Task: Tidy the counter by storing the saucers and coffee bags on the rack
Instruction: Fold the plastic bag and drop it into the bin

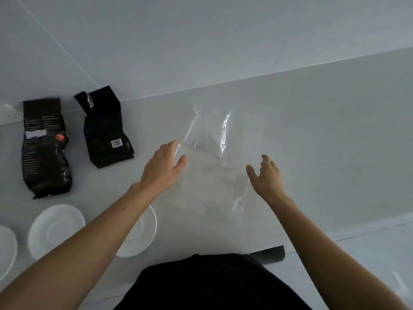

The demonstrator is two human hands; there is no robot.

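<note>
Two black coffee bags lie on the white counter (312, 130) at the left: a long one (44, 148) and a shorter one (106, 130) with a barcode label. Three white saucers sit near the front edge: one (55, 229) in full view, one (143, 233) half hidden under my left forearm, one (6, 249) cut off by the left border. A clear plastic bag (214, 162) lies flat mid-counter. My left hand (163, 166) touches the plastic bag's left edge, fingers spread. My right hand (266, 175) hovers open at its right edge. No rack is in view.
A white wall rises behind the counter. The counter's front edge runs along the lower right, with pale floor beyond it. A dark flat object (268, 253) shows at the front edge, beside my black clothing.
</note>
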